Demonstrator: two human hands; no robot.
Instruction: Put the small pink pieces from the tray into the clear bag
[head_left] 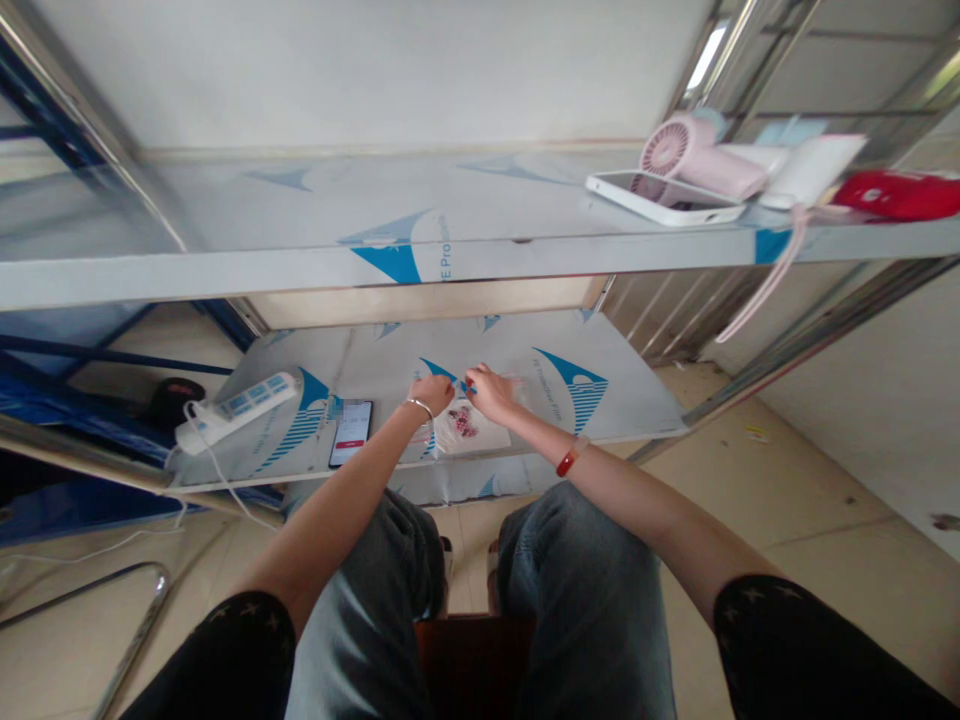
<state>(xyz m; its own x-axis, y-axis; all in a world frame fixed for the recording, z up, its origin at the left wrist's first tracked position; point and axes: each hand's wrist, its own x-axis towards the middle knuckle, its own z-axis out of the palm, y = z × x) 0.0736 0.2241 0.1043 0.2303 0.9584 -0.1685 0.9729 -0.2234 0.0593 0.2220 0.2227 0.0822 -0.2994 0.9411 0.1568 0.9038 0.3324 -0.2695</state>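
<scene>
On the lower shelf, a clear plastic bag (452,440) lies with small dark red and pink beads or similar bits (463,421) showing on it or in it; I cannot tell which. My left hand (433,393), with a silver bangle at the wrist, is closed in a pinch just above the bag's left side. Facing it, my right hand (489,393) has its fingers pinched together at the bag's upper right. What the fingertips hold is too small to make out. A narrow gap separates the two hands.
A phone (351,434) with a lit screen lies left of my left hand. Farther left sits a white power strip (238,408) with its cord. The upper shelf (300,275) carries a white-edged phone (664,197), a pink handheld fan (697,160) and a red pouch (900,194).
</scene>
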